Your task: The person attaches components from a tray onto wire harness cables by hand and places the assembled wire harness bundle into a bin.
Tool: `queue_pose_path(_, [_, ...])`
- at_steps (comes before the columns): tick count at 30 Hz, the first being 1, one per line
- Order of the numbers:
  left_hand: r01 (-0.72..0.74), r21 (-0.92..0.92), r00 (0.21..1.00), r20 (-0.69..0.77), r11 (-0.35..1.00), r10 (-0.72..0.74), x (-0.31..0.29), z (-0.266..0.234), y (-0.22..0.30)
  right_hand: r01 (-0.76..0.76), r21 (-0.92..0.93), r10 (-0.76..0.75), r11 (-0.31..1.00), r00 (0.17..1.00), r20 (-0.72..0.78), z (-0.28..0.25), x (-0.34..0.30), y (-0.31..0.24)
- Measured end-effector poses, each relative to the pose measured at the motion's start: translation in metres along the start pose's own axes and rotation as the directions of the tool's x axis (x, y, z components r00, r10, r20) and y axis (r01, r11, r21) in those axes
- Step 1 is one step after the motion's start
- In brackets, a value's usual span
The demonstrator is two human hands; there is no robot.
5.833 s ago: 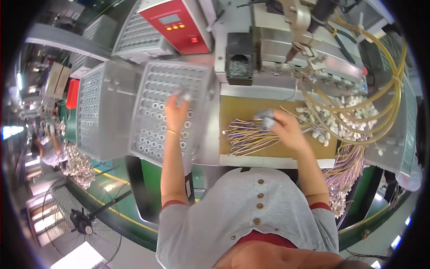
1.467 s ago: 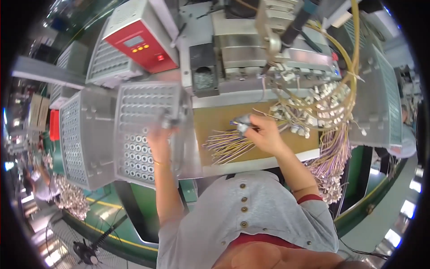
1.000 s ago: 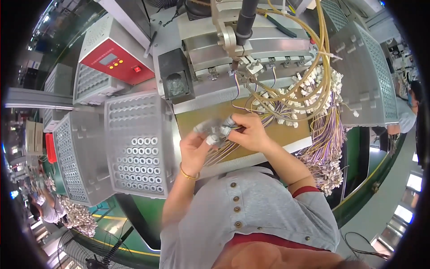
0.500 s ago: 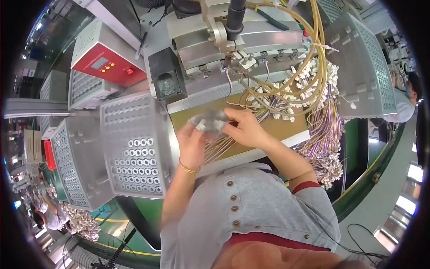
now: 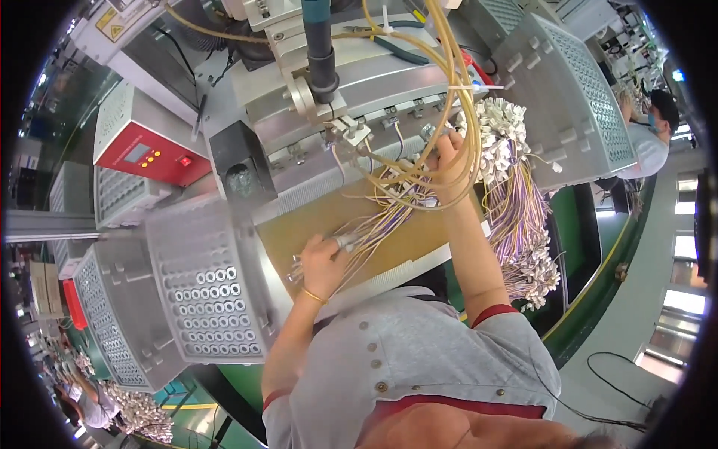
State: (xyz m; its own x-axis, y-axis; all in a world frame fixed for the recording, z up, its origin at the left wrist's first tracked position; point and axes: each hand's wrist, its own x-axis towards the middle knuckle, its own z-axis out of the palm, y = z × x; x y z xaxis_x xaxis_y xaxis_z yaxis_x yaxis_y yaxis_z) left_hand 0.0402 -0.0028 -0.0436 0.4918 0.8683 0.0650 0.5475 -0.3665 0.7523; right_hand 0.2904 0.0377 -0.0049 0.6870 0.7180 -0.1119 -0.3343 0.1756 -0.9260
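My left hand (image 5: 325,268) is low over the tan work board, its fingers curled round a bundle of thin purple, yellow and white wires (image 5: 385,221). Small pale ends (image 5: 295,274) of the bundle stick out beside its fingers. My right hand (image 5: 449,159) reaches up to the metal fixture rail (image 5: 389,120), partly behind looped tan tubes (image 5: 470,112). Its fingers are closed at a clamp there; a small greyish piece shows by the fingertips, too indistinct to name. Single wires (image 5: 400,138) hang from other clamps on the rail.
A large heap of wires with white connectors (image 5: 497,135) spills over the board's right side. A black box (image 5: 241,165), a red-fronted control unit (image 5: 149,153) and grey trays of round parts (image 5: 217,292) stand left. Pliers (image 5: 400,49) lie behind. Another person (image 5: 649,142) is far right.
My hands were together over the board and have parted. The right has moved up to the fixture rail, the left down to the wires. The whole view has shifted.
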Motion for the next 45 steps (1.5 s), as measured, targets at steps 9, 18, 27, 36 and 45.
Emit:
queue_pose_path(9, [0.200,-0.212,0.954,0.264,0.957,-0.141,-0.003,-0.033,-0.003,-0.043,-0.131,0.047,0.990,0.998,0.030,0.000,0.016,0.012])
queue_pose_path(18, [0.233,-0.086,0.970,0.095,0.969,-0.224,-0.012,-0.097,-0.025,0.311,-0.576,-0.253,0.756,0.950,0.180,-0.013,0.018,-0.007])
queue_pose_path(27, [0.183,-0.098,0.950,-0.241,0.978,-0.201,-0.031,-0.098,-0.013,0.701,-0.241,-0.164,0.671,0.457,0.874,0.061,-0.111,0.033])
queue_pose_path(36, [0.501,0.351,0.712,-0.686,0.791,-0.147,-0.073,-0.117,-0.138,0.585,-0.320,0.044,0.745,0.435,0.900,0.074,-0.112,0.019])
queue_pose_path(45, [0.756,0.265,0.546,-0.761,0.599,-0.352,-0.093,-0.138,-0.161,0.232,-0.455,0.265,0.860,0.559,0.786,0.071,-0.114,0.018])
